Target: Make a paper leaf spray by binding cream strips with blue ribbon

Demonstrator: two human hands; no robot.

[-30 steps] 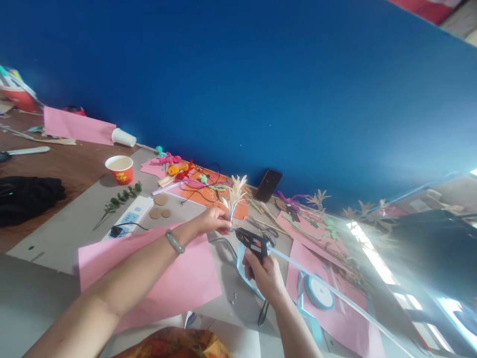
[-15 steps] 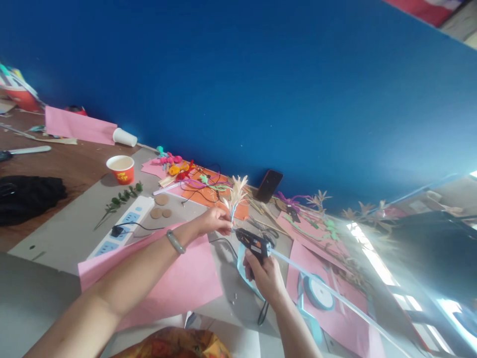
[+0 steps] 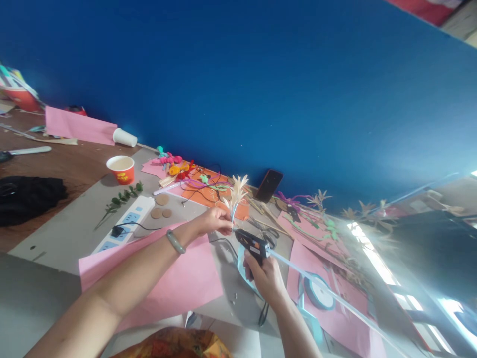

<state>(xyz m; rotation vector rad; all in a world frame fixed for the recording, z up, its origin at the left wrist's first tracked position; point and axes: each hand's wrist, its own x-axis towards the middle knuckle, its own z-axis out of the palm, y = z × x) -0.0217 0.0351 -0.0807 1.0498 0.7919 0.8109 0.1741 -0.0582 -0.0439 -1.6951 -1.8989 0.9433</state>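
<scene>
My left hand (image 3: 218,221), with a bangle (image 3: 175,241) on the wrist, pinches the lower stem of a cream-coloured artificial flower (image 3: 236,194), which stands upright above the fingers. My right hand (image 3: 264,276) is wrapped round the handle of a black hot glue gun (image 3: 251,244). The gun's nozzle points left at the base of the stem, close by my left fingertips; whether it touches I cannot tell. A long pale glue stick (image 3: 309,274) sticks out of the gun's rear. Pink paper (image 3: 160,283) lies beneath my left forearm.
Left of my arm are a white power strip (image 3: 126,223), a green leaf sprig (image 3: 121,200) and an orange-red paper cup (image 3: 121,169). A phone (image 3: 269,185) leans on the blue wall. Scissors (image 3: 271,233) lie behind the glue gun, and a ribbon roll (image 3: 321,292) to its right.
Almost nothing differs. The glue gun and my right hand have shifted very slightly to the left; my left hand still grips the flower stem in the same place.
</scene>
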